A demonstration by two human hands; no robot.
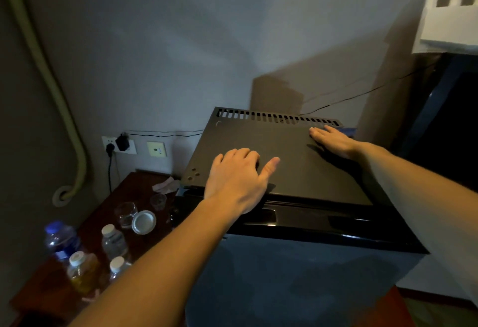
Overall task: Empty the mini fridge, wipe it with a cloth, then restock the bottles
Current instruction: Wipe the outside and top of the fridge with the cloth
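Both hands lie on the flat, dark metal top of the black, box-shaped mini fridge (297,179), whose door looks closed from this angle. The left hand (238,174) rests near the front edge of the fridge top with its fingers loosely bent and its thumb out. It grips nothing, and it is probably there to steady the body or the appliance. The right hand (333,140) reaches to the fridge's back right corner, just short of the row of vent slots. It lies flat with straight fingers and also holds nothing. A scrap of blue fabric (348,131) shows just beyond its fingertips. This is likely the wiping cloth, though too little of it is visible to be sure, or to say whether the fingers touch it.

The clear plastic bottles (112,238) — white-capped, blue-capped, one with yellowish liquid — stand in a group on the dark wooden table (134,189) left of the fridge. They appear to be parked there out of the way of the wiping. Two clear drinking glasses (126,214) and a round white lid (143,222) sit on the same table, closer to the fridge.

With the bottles out, emptying looks done, and wiping the outside seems to be the current step, with restocking not yet begun.
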